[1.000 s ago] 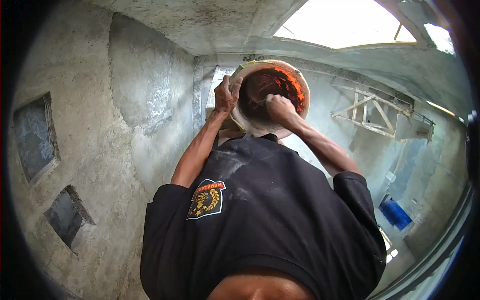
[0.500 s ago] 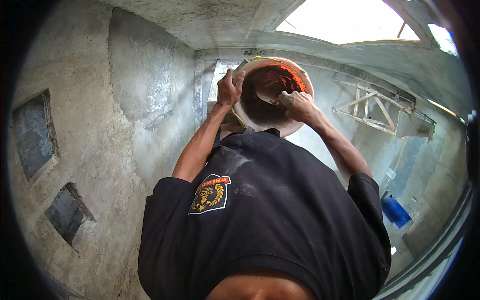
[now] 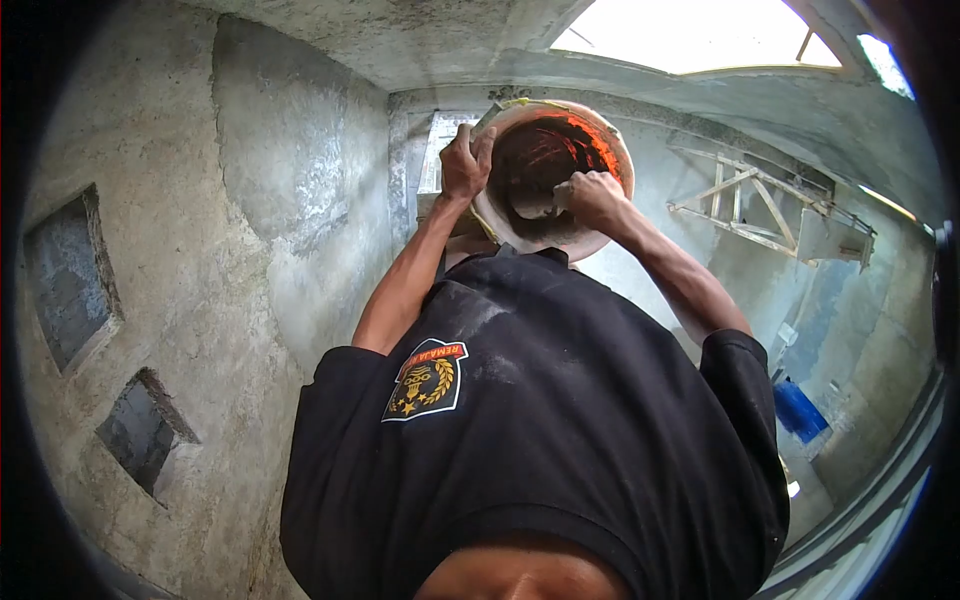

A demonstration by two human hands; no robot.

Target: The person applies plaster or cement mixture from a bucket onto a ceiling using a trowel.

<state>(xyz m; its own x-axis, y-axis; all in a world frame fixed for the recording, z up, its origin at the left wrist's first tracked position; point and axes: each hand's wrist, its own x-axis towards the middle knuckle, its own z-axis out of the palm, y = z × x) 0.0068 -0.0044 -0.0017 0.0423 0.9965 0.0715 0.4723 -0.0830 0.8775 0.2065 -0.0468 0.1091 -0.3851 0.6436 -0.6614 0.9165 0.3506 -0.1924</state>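
1. At twelve o'clock: bucket (image 3: 545,248), orange-streaked inside.
2. Its nine o'clock: left hand (image 3: 466,168), fingers curled against the rim.
3. Its four o'clock: right hand (image 3: 595,200), clenched round a partly hidden tool (image 3: 563,197); forearm crosses the rim.
4. Two o'clock: wooden frame (image 3: 765,215).

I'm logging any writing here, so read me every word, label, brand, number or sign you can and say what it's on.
"REMAJA R…", on the red band of the badge on the black shirt; what follows the R is too unclear to read.
No other text can be made out.
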